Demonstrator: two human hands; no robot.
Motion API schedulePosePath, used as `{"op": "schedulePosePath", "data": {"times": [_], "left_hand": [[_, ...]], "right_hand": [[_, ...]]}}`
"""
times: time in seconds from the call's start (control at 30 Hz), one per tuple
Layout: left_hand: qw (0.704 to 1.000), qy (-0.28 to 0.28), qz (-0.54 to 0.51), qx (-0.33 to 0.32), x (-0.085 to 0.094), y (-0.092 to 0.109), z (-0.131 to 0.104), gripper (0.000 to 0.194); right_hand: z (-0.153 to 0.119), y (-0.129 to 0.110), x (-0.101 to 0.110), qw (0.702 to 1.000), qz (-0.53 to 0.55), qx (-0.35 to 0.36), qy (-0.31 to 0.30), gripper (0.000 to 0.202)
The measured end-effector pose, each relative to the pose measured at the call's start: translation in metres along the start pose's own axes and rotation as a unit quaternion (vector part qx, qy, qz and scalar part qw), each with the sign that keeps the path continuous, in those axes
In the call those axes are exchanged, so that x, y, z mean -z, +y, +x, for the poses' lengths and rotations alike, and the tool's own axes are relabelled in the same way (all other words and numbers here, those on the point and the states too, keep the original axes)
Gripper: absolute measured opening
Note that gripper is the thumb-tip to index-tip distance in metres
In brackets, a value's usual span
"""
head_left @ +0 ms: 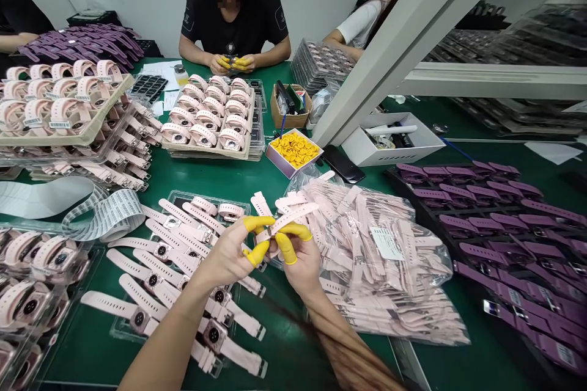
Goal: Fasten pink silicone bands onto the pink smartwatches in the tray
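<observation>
In front of me, a pale pink watch strap (298, 215) is held up between my two hands, above the green table. My left hand (232, 250) pinches its lower end, near a small metal part. My right hand (302, 256) grips it from the other side with thumb and fingers. Yellow finger cots cover the fingertips of both hands. Below and left of my hands lie several pink-strapped smartwatches (213, 335) spread out in rows, backs up. Just right of my right hand is a heap of pink straps in clear plastic bags (362, 256).
A box of yellow finger cots (297, 149) and a black phone (343, 165) lie beyond the bags. Trays of curled pink watches (250, 149) stand ahead and left. Purple-strapped watches (499, 250) fill the right. A slanted post (367, 73) rises there. A co-worker (229, 24) sits opposite.
</observation>
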State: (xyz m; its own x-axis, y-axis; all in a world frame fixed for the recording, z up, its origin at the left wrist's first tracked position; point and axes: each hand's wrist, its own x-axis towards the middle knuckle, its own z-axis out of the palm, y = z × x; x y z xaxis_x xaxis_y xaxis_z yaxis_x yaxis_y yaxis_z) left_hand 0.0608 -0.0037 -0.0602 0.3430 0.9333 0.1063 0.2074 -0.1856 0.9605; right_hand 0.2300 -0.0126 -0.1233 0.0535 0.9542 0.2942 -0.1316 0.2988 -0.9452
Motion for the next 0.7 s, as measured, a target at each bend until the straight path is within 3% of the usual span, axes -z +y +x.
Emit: {"op": "schedulePosePath", "data": {"times": [0.1, 0.2, 0.37, 0.5, 0.57, 0.7], "left_hand": [[0.995, 0.055, -0.074, 0.037, -0.003, 0.002, -0.001, 0.045], [0.985, 0.041, -0.164, 0.025, 0.000, -0.001, -0.001, 0.045], [0.958, 0.028, -0.283, 0.048, 0.001, -0.007, 0.000, 0.037], [0.936, 0.072, -0.339, 0.052, 0.001, -0.007, 0.002, 0.041], [0.936, 0.074, -0.341, 0.040, 0.005, -0.007, 0.002, 0.040], [0.976, 0.013, -0.215, 0.014, 0.012, -0.007, 0.001, 0.032]], "right_hand": [[0.001, -0.002, -0.001, 0.999, 0.031, 0.010, 0.012, 0.015], [0.003, -0.001, 0.001, 0.999, 0.030, 0.004, 0.017, 0.026], [0.004, 0.006, 0.004, 0.995, 0.010, -0.029, -0.091, 0.042], [0.002, 0.010, 0.001, 0.994, 0.019, -0.040, -0.097, 0.034], [0.002, 0.010, 0.000, 0.996, 0.015, -0.031, -0.085, 0.030], [0.005, 0.000, 0.003, 0.994, -0.021, -0.002, -0.106, 0.025]]}}
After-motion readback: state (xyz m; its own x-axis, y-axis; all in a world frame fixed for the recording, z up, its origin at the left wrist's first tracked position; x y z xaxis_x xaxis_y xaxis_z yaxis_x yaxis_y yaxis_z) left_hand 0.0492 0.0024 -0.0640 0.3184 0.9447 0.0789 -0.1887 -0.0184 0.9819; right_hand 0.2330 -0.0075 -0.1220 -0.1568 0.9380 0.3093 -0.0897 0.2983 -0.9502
